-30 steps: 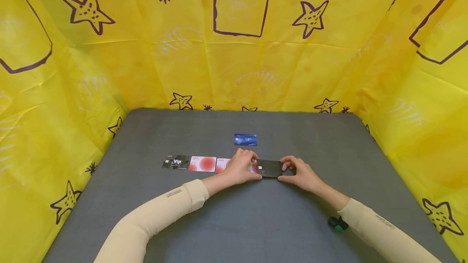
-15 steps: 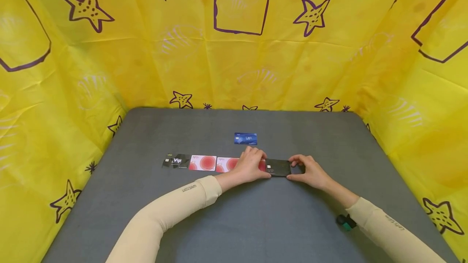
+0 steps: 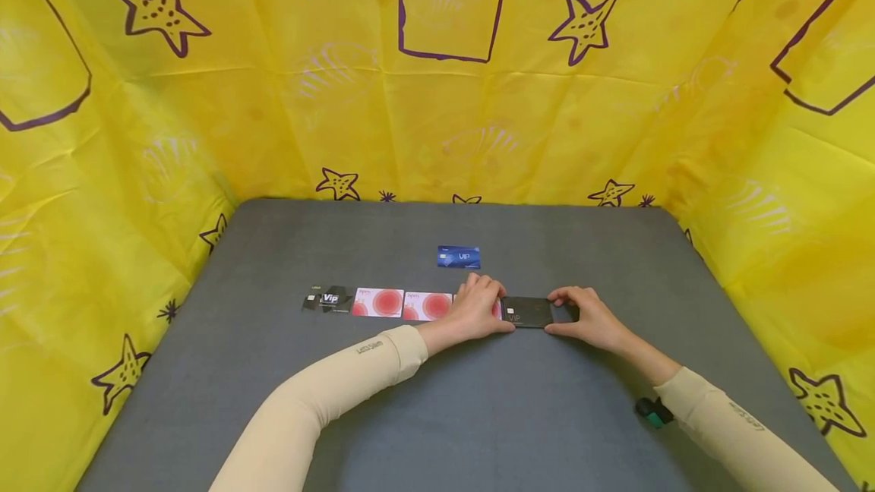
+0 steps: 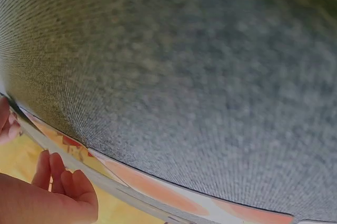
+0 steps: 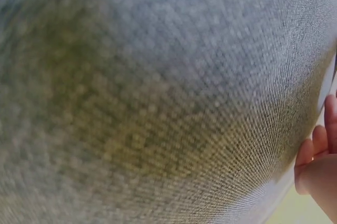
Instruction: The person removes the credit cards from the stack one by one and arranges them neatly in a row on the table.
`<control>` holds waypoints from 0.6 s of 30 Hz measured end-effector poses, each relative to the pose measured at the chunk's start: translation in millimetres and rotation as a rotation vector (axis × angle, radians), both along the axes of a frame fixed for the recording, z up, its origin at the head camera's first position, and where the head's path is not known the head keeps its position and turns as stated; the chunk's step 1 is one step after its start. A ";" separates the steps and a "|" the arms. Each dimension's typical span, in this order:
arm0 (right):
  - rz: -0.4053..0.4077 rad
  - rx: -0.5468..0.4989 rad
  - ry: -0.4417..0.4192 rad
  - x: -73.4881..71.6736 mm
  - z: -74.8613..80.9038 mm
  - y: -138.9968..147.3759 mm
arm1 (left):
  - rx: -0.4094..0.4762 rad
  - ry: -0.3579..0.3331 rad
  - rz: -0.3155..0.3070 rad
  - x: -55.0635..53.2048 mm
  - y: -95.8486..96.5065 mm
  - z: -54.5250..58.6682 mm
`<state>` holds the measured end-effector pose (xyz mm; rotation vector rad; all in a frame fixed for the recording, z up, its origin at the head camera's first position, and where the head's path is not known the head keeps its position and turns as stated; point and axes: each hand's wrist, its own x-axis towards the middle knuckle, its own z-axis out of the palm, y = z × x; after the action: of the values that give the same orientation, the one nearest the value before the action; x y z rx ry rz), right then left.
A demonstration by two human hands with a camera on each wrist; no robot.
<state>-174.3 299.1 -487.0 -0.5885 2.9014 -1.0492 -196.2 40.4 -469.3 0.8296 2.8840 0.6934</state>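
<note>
A row of cards lies on the grey table. At its left end is a dark patterned Vip card (image 3: 330, 299), followed by two pink cards with red circles, the nearer to the hands being a pink card (image 3: 427, 306). My left hand (image 3: 473, 310) arches over a third pink card (image 3: 498, 310), thumb and fingers gripping its long edges where it meets a black VIP card (image 3: 527, 313). With thumb and fingertips, my right hand (image 3: 589, 317) pinches the black card's right end. In the left wrist view, pink card edges (image 4: 168, 195) run beside the left fingers (image 4: 55, 168).
Behind the row lies a blue VIP card (image 3: 459, 257), apart from the others. Yellow cloth (image 3: 437, 127) with purple star drawings surrounds the grey table (image 3: 437, 393) at the back and sides. A small black and green object (image 3: 654, 412) sits at the right cuff.
Both hands have slid right, the black card and the third pink card moving with them. More of the second pink card shows now. The blue card has stayed in place.
</note>
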 end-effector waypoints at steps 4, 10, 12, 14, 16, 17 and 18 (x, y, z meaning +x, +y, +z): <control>-0.004 0.009 -0.012 0.3 0.4 0.3 | -0.010 -0.020 0.012 0.6 0.2 0.6; -0.013 0.006 -0.030 1.4 2.2 -0.6 | -0.005 -0.048 0.028 0.9 -0.1 0.5; -0.019 0.006 -0.040 1.9 2.8 -0.8 | -0.006 -0.050 0.031 1.0 -0.2 0.2; -0.025 0.009 -0.049 2.1 3.0 -1.1 | -0.009 -0.051 0.032 1.1 -0.4 -0.1; -0.027 0.014 -0.054 2.0 3.1 -1.6 | -0.012 -0.051 0.032 1.4 -0.7 -0.5; -0.028 0.017 -0.055 1.9 3.2 -1.7 | -0.011 -0.050 0.032 1.4 -0.8 -0.5; -0.027 0.019 -0.055 1.8 3.4 -1.9 | -0.011 -0.049 0.032 1.3 -0.9 -0.8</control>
<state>-172.5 297.3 -483.7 -0.5119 2.8763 -1.0222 -194.9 39.6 -470.2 0.7563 2.8602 0.6898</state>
